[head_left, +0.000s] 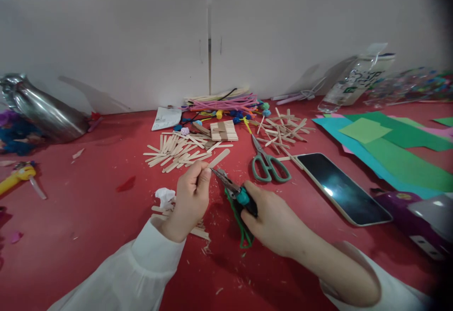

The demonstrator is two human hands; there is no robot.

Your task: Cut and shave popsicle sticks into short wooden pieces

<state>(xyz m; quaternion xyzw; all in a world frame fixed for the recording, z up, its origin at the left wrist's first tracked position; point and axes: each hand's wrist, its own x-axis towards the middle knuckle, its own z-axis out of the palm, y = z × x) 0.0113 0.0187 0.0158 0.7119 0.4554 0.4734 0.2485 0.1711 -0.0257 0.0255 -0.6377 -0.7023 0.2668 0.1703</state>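
My left hand [191, 197] pinches a flat wooden craft stick [219, 158] that points up and to the right. My right hand [274, 221] is closed round the dark and teal handles of small pliers [230, 187], whose metal jaws meet the stick just beside my left fingertips. A green pipe cleaner [240, 226] lies under the pliers. Wood shavings are scattered on the red table [88, 216] around both hands.
A heap of craft sticks [177, 153], a glued stick panel [223, 130], pipe cleaners [226, 103] and green scissors [269, 162] lie beyond my hands. A phone [343, 188] and coloured paper [389, 146] are right, a purple glue gun [417, 216] far right, crumpled tissue [165, 196] left.
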